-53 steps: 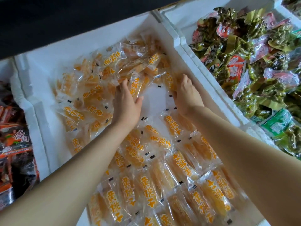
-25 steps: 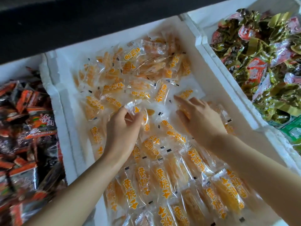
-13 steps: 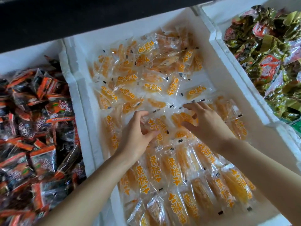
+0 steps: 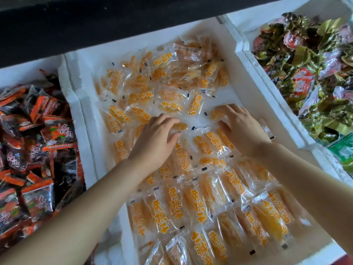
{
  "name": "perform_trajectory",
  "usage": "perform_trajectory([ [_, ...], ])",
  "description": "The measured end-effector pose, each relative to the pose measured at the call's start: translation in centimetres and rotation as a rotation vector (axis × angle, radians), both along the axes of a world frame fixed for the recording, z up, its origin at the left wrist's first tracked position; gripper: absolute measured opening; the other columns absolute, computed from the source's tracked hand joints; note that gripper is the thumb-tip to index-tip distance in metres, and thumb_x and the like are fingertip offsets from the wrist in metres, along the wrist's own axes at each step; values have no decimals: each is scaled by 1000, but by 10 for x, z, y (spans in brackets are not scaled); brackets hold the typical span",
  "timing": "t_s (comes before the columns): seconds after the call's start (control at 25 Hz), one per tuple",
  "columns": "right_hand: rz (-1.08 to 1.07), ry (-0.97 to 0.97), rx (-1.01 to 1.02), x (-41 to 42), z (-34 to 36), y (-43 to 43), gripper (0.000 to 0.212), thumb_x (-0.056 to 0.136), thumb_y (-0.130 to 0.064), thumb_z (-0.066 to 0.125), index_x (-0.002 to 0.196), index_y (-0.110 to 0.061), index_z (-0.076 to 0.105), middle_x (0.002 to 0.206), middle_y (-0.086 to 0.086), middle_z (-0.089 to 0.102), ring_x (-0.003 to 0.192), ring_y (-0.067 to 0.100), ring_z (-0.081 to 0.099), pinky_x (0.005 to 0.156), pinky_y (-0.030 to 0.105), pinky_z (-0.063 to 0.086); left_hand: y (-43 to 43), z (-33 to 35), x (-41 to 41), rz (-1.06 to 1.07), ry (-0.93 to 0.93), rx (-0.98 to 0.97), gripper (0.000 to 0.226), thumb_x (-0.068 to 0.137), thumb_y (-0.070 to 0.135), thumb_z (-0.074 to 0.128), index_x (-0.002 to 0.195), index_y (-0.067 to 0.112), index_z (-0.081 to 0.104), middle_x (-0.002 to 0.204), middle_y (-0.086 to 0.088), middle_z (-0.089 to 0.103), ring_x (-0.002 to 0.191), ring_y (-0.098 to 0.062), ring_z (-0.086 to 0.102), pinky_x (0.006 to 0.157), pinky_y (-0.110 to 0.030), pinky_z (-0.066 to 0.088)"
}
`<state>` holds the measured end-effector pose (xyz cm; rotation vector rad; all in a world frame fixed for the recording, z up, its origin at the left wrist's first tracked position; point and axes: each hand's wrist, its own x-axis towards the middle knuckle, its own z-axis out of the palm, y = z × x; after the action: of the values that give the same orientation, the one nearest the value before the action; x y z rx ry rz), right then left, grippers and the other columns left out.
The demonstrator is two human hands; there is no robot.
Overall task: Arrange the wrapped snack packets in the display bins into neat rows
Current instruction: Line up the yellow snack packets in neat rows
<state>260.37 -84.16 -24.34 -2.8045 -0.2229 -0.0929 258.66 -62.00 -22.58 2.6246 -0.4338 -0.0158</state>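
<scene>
Middle bin [image 4: 257, 96]: white foam, held all the yellow packets; you worked at its centre, where bare floor showed between the sorted part and the unsorted part
Rows [image 4: 193, 203]: the near half lay in side-by-side lines, long edges touching, print running the same way; no different from half a second before
Heap [image 4: 168, 79]: the far half lay jumbled, packets crossing at all angles; it looked much as it had a second before
Left hand [image 4: 154, 144]: half a second before, it worked at the end of the last row; here you had slid it a little farther in, forefinger and thumb pinching the middle packet [image 4: 180, 126]
Middle packet: lay crosswise in the gap, just beyond the last row, not yet turned to match
Right hand [image 4: 243, 131]: half a second before, it lay over the right part of the last row; here you had reached it on toward the right wall, fingers curled over the side packet [image 4: 216, 113], thumb hooked at its near edge
Side packet: on bare floor near the right wall, apart from the heap; mostly hidden under your fingers
Meaning for the task: you had left the last row and taken hold of the next two pieces, one per hand; by my judgement a fresh row was about to begin, with roughly half the bin still to do
Dark packets [image 4: 38, 142]: left-hand bin, jumbled, not touched
Green packets [image 4: 315, 77]: right-hand bin, jumbled, not touched
</scene>
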Motion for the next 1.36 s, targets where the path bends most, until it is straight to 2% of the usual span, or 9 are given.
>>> perform_trajectory([
  [0.2, 24, 102, 8, 44, -7, -1, 35, 96, -14, 49, 129, -23, 54, 134, 0, 52, 125, 24, 40, 98, 36, 37, -4, -11, 49, -146, 143, 114, 39, 94, 27, 56, 132, 21, 53, 139, 6, 50, 127, -18, 35, 103, -30, 24],
  [0.32, 6, 87, -30, 55, -7, -1, 37, 92, -9, 55, 127, -23, 55, 125, -1, 58, 119, 23, 47, 95, 33, 35, -5, -13, 63, -164, 111, 173, 44, 88, 33, 62, 130, 22, 56, 133, 6, 54, 120, -19, 34, 93, -27, 22],
  [0.56, 63, 185, -1, 64, 3, -8, 47, 88, -6, 62, 133, -16, 49, 123, 5, 58, 105, 20, 61, 93, 34, 46, -15, -16, 71, -112, -6, 329, 41, 89, 37, 60, 124, 16, 58, 120, -5, 51, 116, -24, 33, 96, -31, 20],
  [0.72, 115, 74, -188, 64, 12, -10, 47, 87, -24, 65, 130, -16, 49, 123, 3, 58, 117, 24, 50, 97, 35, 37, -19, -8, 64, -34, -132, 72, 23, 89, 23, 63, 106, 12, 54, 108, -1, 50, 106, -22, 46, 91, -33, 34],
  [0.8, 54, -39, -143, 53, 16, -9, 43, 86, -25, 66, 126, -17, 50, 122, 3, 57, 117, 24, 49, 92, 35, 39, -19, 2, 55, 19, -187, -71, 21, 88, 20, 65, 103, 11, 52, 104, 1, 57, 97, -18, 53, 83, -31, 42],
  [1.0, -69, -217, 112, 9, 35, 0, 41, 85, -33, 66, 117, -17, 48, 101, -2, 60, 93, 23, 57, 68, 34, 45, -14, 23, 18, 123, -89, -315, 27, 79, 26, 74, 90, 23, 49, 76, 18, 51, 66, 1, 48, 58, -11, 34],
  [1.12, -82, -105, 96, -8, 35, 5, 41, 87, -37, 63, 119, -18, 47, 104, -2, 60, 92, 22, 59, 69, 33, 47, -2, 23, -4, 196, -21, -380, 24, 81, 25, 72, 91, 23, 50, 78, 14, 53, 67, 6, 50, 57, -8, 37],
  [1.24, -113, 142, -61, -15, 16, 9, 41, 91, -39, 56, 123, -16, 44, 115, 5, 58, 101, 26, 58, 73, 34, 46, 18, 16, -17, 320, 94, -361, 23, 86, 26, 67, 98, 20, 48, 85, 6, 57, 74, -5, 56, 62, -16, 42],
  [1.36, -160, 190, -158, -21, 13, 11, 42, 93, -39, 52, 126, -14, 43, 122, 7, 52, 109, 28, 54, 73, 36, 45, 34, 8, -28, 395, 189, -292, 27, 88, 26, 66, 99, 20, 41, 83, 7, 53, 69, -7, 53, 51, -8, 39],
])
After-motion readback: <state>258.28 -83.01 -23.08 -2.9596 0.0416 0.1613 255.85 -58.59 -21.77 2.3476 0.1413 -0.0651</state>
